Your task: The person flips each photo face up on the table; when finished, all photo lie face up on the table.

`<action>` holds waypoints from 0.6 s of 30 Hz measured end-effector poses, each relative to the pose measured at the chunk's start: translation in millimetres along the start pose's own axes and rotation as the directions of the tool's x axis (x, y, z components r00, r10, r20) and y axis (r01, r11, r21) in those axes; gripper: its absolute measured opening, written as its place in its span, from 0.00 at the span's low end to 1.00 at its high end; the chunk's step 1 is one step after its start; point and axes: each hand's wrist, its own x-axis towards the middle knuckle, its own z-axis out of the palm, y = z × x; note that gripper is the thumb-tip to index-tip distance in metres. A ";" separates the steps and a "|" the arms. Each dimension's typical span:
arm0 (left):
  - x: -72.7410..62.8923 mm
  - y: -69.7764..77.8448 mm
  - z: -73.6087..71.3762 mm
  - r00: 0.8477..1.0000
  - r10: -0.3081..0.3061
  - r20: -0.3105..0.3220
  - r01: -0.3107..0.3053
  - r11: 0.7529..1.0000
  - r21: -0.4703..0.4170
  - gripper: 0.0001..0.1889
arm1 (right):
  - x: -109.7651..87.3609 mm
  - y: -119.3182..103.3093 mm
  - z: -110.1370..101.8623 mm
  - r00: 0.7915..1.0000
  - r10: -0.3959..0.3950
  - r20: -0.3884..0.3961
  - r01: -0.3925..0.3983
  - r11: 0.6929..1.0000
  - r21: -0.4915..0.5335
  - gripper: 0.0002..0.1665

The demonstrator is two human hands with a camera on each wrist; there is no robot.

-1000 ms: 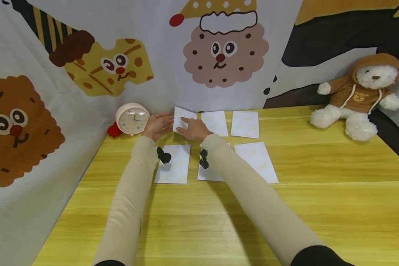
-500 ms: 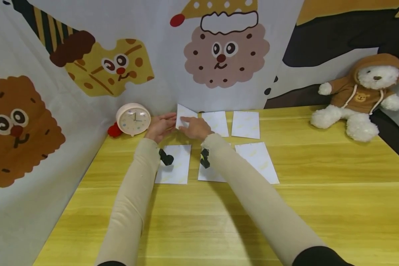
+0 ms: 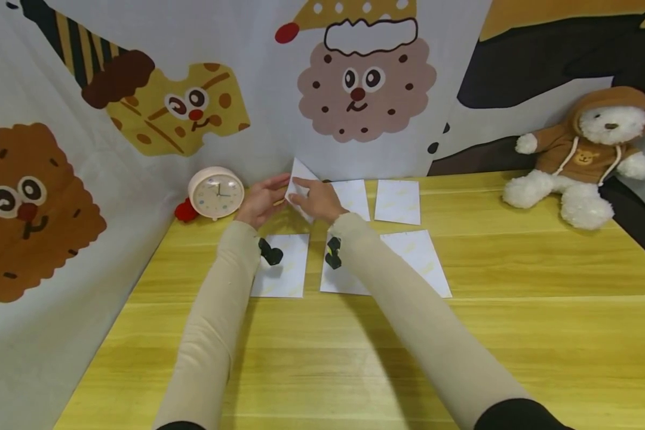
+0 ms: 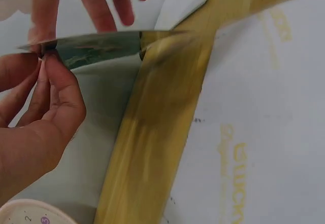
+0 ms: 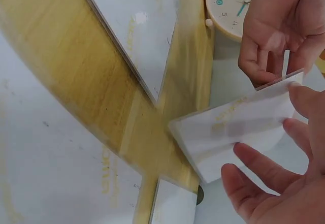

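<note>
Left hand (image 3: 262, 202): turned with its palm inward, fingers bent, thumb and fingertips pinching one edge of the raised card (image 5: 238, 127).
Right hand (image 3: 322, 202): reaches in from the other side, fingers spread apart, fingertips touching the card's white face.
Sleeves: the left sleeve (image 3: 209, 328) runs nearly straight forward; the right sleeve (image 3: 408, 298) slants inward across the near row.
Red object (image 3: 185, 210): beside the clock, partly hidden by it.
Clock (image 3: 216, 192): pink and round, upright near the backdrop, just beside the left hand.
Near-left card (image 3: 279, 272): flat on the table (image 3: 301, 358), part of it under the left wrist.
Raised card: between the two hands at the left end of the far row, tilted up off the table; yellow lettering on its white face, a dark green side in the left wrist view.
Near-middle card (image 3: 344, 280): flat, partly covered by the right sleeve.
Far-middle card (image 3: 353, 197): flat, just beside the right hand.
Far-right card (image 3: 397, 202): flat.
Near-right card (image 3: 419, 260): flat, its edge under the right sleeve.
Plush bear (image 3: 580, 161): seated in a brown hoodie against the backdrop (image 3: 269, 143), well apart from the cards.
</note>
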 end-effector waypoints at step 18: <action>-13.1 7.4 13.8 0.993 0.081 0.085 -0.100 0.961 0.258 0.25 | -4.1 5.4 -8.9 0.999 0.018 -0.047 0.005 0.899 0.439 0.36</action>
